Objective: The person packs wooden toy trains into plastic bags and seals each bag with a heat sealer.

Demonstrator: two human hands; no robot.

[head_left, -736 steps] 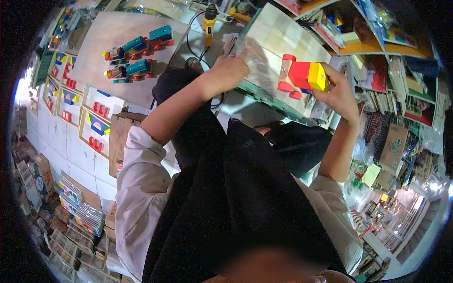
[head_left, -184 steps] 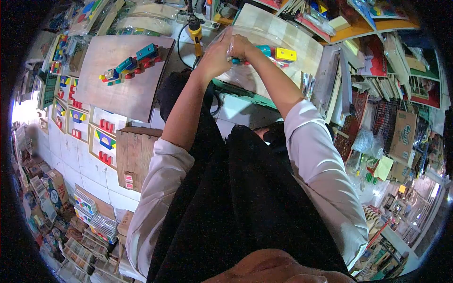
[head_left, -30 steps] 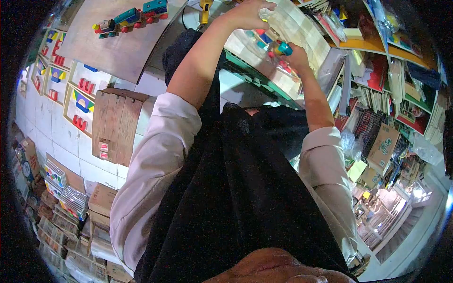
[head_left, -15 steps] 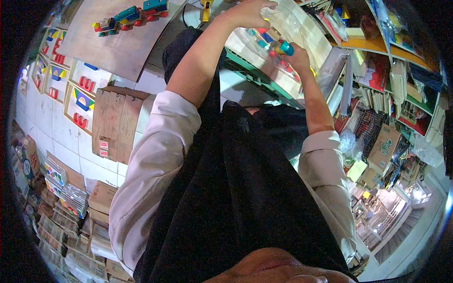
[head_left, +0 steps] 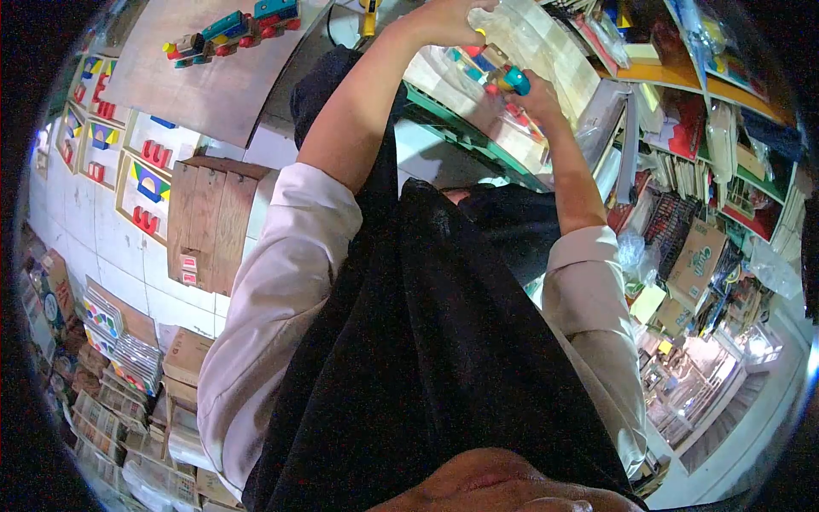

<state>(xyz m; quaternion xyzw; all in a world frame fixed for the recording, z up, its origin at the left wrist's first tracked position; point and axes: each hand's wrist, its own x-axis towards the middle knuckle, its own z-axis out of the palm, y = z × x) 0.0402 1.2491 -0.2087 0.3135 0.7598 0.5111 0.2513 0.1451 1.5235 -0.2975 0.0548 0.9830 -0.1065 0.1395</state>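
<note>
My right hand (head_left: 537, 96) is closed on the teal end of a toy train (head_left: 495, 61) with wooden, red and yellow parts. Clear plastic film (head_left: 520, 30) lies around and beyond the train on the pale worktop. My left hand (head_left: 448, 24) reaches in from the other side, thumb and fingers apart in a curve at the edge of the film. Its fingertips are partly cut off by the top of the view. Small red and coloured pieces (head_left: 522, 119) lie on the worktop (head_left: 444, 85) below my right hand.
Another toy train (head_left: 230, 32) stands on a board (head_left: 188, 94) at the left. Block sets in trays (head_left: 145, 192) and a wooden crate (head_left: 209, 218) sit below it. A yellow-handled tool (head_left: 368, 17) lies near my left forearm. Crowded shelves (head_left: 708, 102) line the right side.
My right hand and the train have shifted slightly down and left. My left hand stays nearly in place, its thumb a little higher. The film has moved off part of the train.
</note>
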